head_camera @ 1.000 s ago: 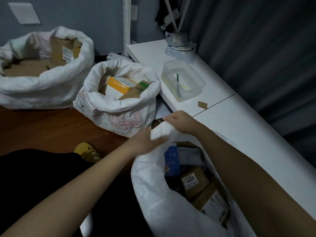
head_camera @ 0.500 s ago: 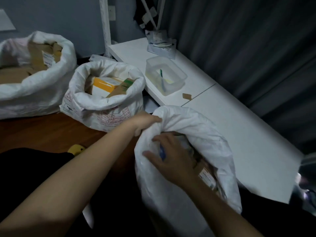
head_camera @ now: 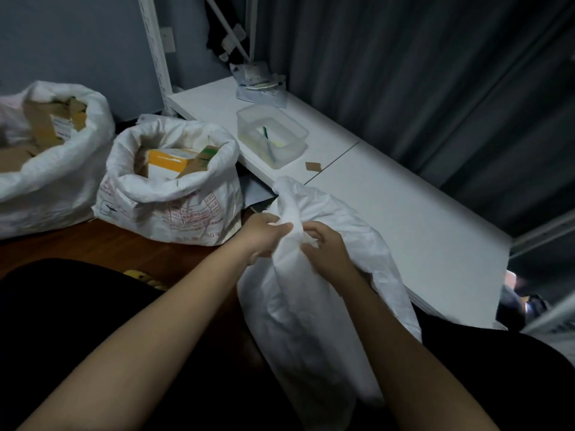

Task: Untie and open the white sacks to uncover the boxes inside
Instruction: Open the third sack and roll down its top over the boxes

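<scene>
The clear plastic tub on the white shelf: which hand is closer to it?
The right hand, though only slightly. Both hands grip the near sack below the tub; the left hand sits further left of it.

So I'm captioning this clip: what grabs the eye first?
Both hands, left hand and right hand, grip the bunched mouth of the plain white woven sack at centre. Behind on the left, the red-printed white sack stands open, showing a yellow box.
</scene>
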Motion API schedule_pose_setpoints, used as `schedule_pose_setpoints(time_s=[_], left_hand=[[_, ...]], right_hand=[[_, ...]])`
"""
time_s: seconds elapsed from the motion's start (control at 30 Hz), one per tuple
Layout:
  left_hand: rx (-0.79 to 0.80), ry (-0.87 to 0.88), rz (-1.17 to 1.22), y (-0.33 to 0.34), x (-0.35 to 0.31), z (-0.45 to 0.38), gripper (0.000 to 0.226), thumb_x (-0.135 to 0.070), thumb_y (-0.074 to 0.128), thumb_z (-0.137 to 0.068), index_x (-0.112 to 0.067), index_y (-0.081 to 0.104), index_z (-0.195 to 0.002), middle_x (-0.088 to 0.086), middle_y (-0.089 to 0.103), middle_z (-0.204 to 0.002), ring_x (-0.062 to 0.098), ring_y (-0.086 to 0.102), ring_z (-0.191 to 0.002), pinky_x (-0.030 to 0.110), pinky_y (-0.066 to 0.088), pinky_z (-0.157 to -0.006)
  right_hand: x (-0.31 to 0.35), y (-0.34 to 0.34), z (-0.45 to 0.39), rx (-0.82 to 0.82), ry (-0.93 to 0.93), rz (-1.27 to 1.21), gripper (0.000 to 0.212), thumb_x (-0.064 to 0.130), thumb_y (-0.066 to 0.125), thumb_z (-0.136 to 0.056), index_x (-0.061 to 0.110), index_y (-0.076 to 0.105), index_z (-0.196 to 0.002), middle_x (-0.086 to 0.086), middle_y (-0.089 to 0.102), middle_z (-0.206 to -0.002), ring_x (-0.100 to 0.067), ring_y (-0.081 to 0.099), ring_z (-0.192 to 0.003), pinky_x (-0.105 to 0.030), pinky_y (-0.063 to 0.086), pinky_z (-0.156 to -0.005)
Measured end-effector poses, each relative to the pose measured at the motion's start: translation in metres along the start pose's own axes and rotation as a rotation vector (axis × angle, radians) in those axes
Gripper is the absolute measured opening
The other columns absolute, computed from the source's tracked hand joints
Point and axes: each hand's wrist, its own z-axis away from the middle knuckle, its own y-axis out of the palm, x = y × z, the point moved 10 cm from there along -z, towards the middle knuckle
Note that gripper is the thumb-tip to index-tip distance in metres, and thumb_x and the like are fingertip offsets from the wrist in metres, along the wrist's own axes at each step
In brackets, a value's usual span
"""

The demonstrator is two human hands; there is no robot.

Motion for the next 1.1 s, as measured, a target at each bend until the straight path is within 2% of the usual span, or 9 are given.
schedule_pose_setpoints(time_s=[0.17, 0.3, 0.47, 0.53, 0.63, 0.7, 0.77, 0.9, 1.1], left_hand=[[-0.094, 0.050, 0.286, 0.006, -0.013, -0.004, 0.029, -0.012, 0.060, -0.092, -0.001, 0.057, -0.118, 0.016, 0.065, -0.111, 0.021, 0.064, -0.082, 0.028, 0.053, -0.059], [0.021, 0.007, 0.678, 0.030, -0.011, 0.005, 0.033, -0.010, 0.051, -0.097, -0.002, 0.049, -0.129, 0.008, 0.067, -0.091, 0.014, 0.068, -0.070, 0.026, 0.057, -0.059], [-0.008, 0.000, 0.284, 0.034, 0.007, 0.015, 0.051, -0.042, 0.051, -0.096, -0.009, 0.044, -0.135, 0.004, 0.057, -0.120, 0.017, 0.058, -0.099, 0.030, 0.053, -0.075], [-0.016, -0.023, 0.299, 0.035, 0.015, 0.016, 0.048, -0.033, 0.054, -0.095, -0.006, 0.045, -0.134, 0.009, 0.059, -0.115, 0.018, 0.061, -0.089, 0.025, 0.054, -0.064], [-0.104, -0.058, 0.400, 0.025, 0.023, 0.010, 0.034, -0.006, 0.054, -0.094, 0.004, 0.049, -0.126, 0.012, 0.062, -0.088, 0.019, 0.061, -0.071, 0.026, 0.052, -0.055], [-0.114, -0.052, 0.497, 0.018, 0.022, 0.003, 0.039, 0.000, 0.054, -0.092, 0.002, 0.047, -0.131, 0.014, 0.064, -0.104, 0.022, 0.064, -0.082, 0.032, 0.056, -0.067], [-0.045, -0.033, 0.672, 0.022, 0.018, -0.002, 0.042, 0.001, 0.050, -0.094, 0.000, 0.042, -0.136, 0.013, 0.062, -0.112, 0.020, 0.065, -0.085, 0.030, 0.059, -0.068], [0.020, -0.009, 0.853, 0.030, 0.017, 0.000, 0.038, -0.011, 0.049, -0.097, 0.002, 0.047, -0.133, 0.008, 0.069, -0.091, 0.012, 0.070, -0.072, 0.025, 0.058, -0.065], [-0.137, -0.051, 0.267, 0.031, 0.043, 0.013, 0.042, -0.039, 0.053, -0.095, -0.005, 0.053, -0.121, 0.013, 0.065, -0.104, 0.022, 0.064, -0.080, 0.038, 0.055, -0.082]], right_hand=[[0.018, -0.022, 0.033, -0.270, -0.086, 0.062, 0.035, 0.030, 0.063, -0.086, 0.029, 0.054, -0.120, 0.013, 0.050, -0.118, -0.004, 0.052, -0.104, -0.032, 0.048, -0.093], [0.019, -0.012, 0.056, -0.261, -0.149, 0.287, 0.054, 0.037, 0.056, -0.094, 0.019, 0.042, -0.143, 0.000, 0.050, -0.139, -0.017, 0.045, -0.127, -0.027, 0.029, -0.107], [0.033, -0.012, 0.052, -0.333, -0.329, 0.556, 0.041, 0.014, 0.044, -0.083, 0.012, 0.067, -0.117, -0.008, 0.069, -0.097, -0.026, 0.067, -0.080, -0.033, 0.056, -0.065], [0.037, 0.001, 0.055, -0.293, -0.397, 0.672, 0.038, 0.012, 0.044, -0.083, 0.014, 0.068, -0.112, -0.005, 0.064, -0.095, -0.023, 0.062, -0.075, -0.033, 0.054, -0.057], [0.035, 0.018, 0.059, -0.128, -0.380, 0.587, 0.045, 0.012, 0.055, -0.080, 0.017, 0.058, -0.125, -0.006, 0.053, -0.118, -0.021, 0.053, -0.100, -0.037, 0.051, -0.081], [0.017, 0.006, 0.067, -0.095, -0.227, 0.376, 0.062, 0.025, 0.062, -0.084, 0.020, 0.038, -0.142, 0.000, 0.040, -0.139, -0.013, 0.038, -0.124, -0.028, 0.034, -0.103], [-0.001, -0.010, 0.081, -0.139, -0.116, 0.265, 0.071, 0.037, 0.062, -0.089, 0.019, 0.027, -0.148, 0.003, 0.034, -0.145, -0.009, 0.030, -0.133, -0.027, 0.026, -0.109], [-0.005, -0.018, 0.087, -0.227, -0.181, 0.321, 0.040, 0.015, 0.052, -0.096, 0.006, 0.051, -0.135, -0.011, 0.057, -0.131, -0.018, 0.047, -0.121, -0.013, 0.028, -0.102], [-0.006, -0.001, 0.060, -0.207, -0.153, 0.351, 0.040, 0.018, 0.036, -0.086, 0.002, 0.065, -0.108, -0.013, 0.065, -0.092, -0.024, 0.057, -0.087, -0.021, 0.037, -0.078]])
